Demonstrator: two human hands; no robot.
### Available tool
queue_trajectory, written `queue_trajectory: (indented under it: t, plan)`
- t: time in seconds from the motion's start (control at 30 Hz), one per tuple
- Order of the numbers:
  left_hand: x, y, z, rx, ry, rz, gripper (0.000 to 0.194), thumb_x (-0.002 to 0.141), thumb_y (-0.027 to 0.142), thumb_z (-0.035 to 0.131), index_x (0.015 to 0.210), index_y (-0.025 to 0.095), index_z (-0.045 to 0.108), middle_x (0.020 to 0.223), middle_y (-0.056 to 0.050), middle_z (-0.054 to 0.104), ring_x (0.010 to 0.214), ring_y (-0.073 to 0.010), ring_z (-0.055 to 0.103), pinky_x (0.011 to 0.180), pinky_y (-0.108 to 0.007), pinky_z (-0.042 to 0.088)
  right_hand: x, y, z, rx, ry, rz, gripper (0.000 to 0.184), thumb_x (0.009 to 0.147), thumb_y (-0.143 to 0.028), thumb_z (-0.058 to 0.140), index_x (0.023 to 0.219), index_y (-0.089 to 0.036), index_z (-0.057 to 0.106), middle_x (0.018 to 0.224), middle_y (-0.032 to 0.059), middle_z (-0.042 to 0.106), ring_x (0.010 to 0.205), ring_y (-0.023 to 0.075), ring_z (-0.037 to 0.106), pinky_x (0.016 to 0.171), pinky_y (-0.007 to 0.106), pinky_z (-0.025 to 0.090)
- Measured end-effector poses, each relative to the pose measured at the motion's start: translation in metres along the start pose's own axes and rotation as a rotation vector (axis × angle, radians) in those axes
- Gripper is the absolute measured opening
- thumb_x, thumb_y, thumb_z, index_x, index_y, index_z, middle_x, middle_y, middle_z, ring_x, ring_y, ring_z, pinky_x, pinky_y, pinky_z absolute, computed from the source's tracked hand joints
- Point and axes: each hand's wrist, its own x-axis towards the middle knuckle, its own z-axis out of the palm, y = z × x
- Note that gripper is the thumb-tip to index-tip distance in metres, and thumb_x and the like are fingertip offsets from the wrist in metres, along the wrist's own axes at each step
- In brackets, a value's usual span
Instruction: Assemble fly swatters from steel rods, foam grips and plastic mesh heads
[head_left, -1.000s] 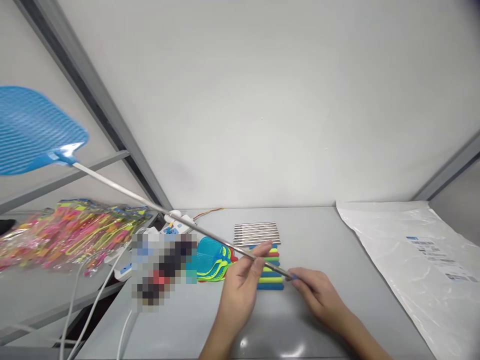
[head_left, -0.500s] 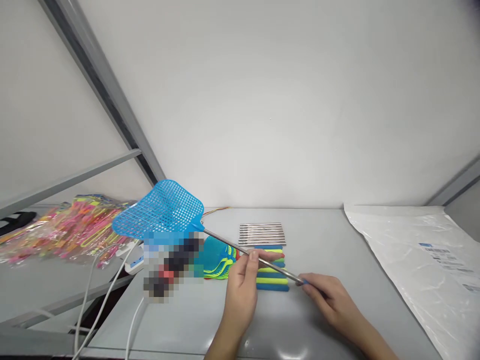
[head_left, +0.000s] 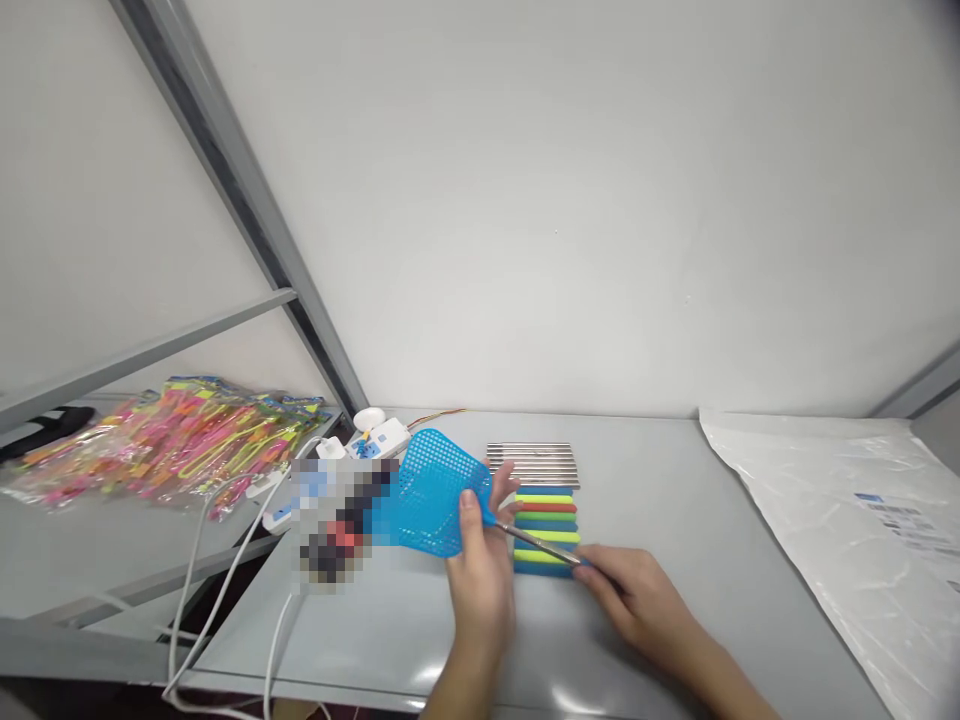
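Observation:
A blue fly swatter (head_left: pixel 439 490) with a metal rod is held slantwise above the table. My left hand (head_left: pixel 484 570) grips it at the neck, the thumb pressed on the mesh head and the other fingers behind it. My right hand (head_left: pixel 637 595) is closed round the handle end, which it mostly covers. Beneath the rod lies a row of blue, yellow, green and red handles (head_left: pixel 546 538). Behind them several metal rods (head_left: pixel 532 464) lie side by side. The swatter head and my left hand hide what lies behind them.
Bags of colourful plastic items (head_left: pixel 187 440) lie on the left shelf. White power strips (head_left: pixel 386 440) and cables (head_left: pixel 202 590) are at the table's left. A pixelated dark and red object (head_left: pixel 341 530) lies nearby. A white plastic package (head_left: pixel 840 530) covers the right side.
The swatter's rod has become much shorter, its head drawn in toward my right hand. My left hand has shifted from the rod to the neck and head. The view has turned slightly left.

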Motion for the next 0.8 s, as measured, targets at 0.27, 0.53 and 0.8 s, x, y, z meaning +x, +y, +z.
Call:
queue_trajectory:
  t: [0.27,0.53,0.8]
  plan:
    - [0.002,0.006,-0.016,0.009,-0.053,0.011,0.037,0.09,0.048,0.057,0.113,0.022,0.067,0.113,-0.008,0.07,0.098,-0.0196,0.066,0.086,-0.032,0.051,0.002,-0.005,0.001,0.106,-0.098,0.087,0.029,0.098,-0.036,0.04,0.102,-0.022,0.065,0.089,0.0046,0.072,0.078,0.0182,0.066,0.072,0.027,0.05]
    - [0.002,0.007,-0.028,0.079,0.16,0.141,0.034,0.086,0.047,0.063,0.102,0.018,0.069,0.095,-0.005,0.073,0.09,-0.0173,0.068,0.087,-0.029,0.052,0.005,-0.003,0.008,0.067,-0.06,0.094,0.027,0.098,-0.034,0.039,0.1,-0.023,0.064,0.09,0.0031,0.072,0.077,0.0174,0.066,0.07,0.026,0.048]
    - [-0.011,0.003,-0.021,0.435,-0.235,0.004,0.031,0.087,0.044,0.062,0.097,0.016,0.072,0.093,-0.008,0.073,0.091,-0.0228,0.067,0.083,-0.031,0.053,-0.007,-0.005,-0.004,0.167,-0.054,0.191,0.026,0.099,-0.038,0.037,0.1,-0.025,0.059,0.086,0.0004,0.068,0.075,0.0151,0.063,0.07,0.023,0.047]
